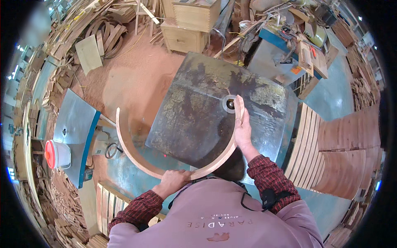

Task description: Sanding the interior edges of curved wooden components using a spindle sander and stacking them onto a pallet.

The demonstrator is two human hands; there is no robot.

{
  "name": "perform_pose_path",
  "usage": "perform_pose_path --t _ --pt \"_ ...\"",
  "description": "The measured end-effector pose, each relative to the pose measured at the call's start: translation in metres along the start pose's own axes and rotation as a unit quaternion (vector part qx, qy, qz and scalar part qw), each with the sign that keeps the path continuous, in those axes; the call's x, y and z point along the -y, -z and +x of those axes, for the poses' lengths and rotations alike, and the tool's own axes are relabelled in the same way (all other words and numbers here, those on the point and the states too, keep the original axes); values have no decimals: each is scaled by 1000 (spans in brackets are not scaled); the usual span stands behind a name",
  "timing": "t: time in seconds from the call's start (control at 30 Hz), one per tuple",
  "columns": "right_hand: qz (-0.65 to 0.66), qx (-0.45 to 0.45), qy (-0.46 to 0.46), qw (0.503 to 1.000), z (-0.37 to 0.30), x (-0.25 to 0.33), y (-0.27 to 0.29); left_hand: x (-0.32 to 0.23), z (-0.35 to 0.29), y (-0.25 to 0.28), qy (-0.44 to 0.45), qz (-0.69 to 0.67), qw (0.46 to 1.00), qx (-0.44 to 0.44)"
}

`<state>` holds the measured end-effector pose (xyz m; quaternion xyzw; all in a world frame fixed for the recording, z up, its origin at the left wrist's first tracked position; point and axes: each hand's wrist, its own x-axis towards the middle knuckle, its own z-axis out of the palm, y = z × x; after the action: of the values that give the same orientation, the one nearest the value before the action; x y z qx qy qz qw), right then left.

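A large curved wooden strip (213, 166), bent into a half ring, is held level in front of me by both hands. Its right end reaches the dark metal machine table (194, 120), beside a round spindle opening (230, 103). My left hand (174, 182) is closed over the strip's middle near my body. Further up its right side, my right hand (243, 131) grips the strip close to the end. The left end of the strip hangs over the sawdust-covered floor.
A smaller metal table (74, 132) with a red-lidded white bucket (62, 155) stands left. Slatted wooden panels (304, 149) lie right. Behind the machine are a wooden cabinet (182, 37) and a cluttered bench (273, 53). Scrap wood (62, 78) is piled along the left.
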<state>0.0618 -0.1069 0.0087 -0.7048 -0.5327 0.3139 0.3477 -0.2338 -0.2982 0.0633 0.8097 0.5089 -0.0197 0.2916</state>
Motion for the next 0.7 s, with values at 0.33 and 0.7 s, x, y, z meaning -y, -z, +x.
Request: perform_pose_path --t 0.33,0.7 --pt "105 33 -22 994 -39 7 9 14 -30 -6 -8 32 999 -4" --pt "276 68 151 947 -68 50 37 -45 26 148 -36 -65 962 -262"
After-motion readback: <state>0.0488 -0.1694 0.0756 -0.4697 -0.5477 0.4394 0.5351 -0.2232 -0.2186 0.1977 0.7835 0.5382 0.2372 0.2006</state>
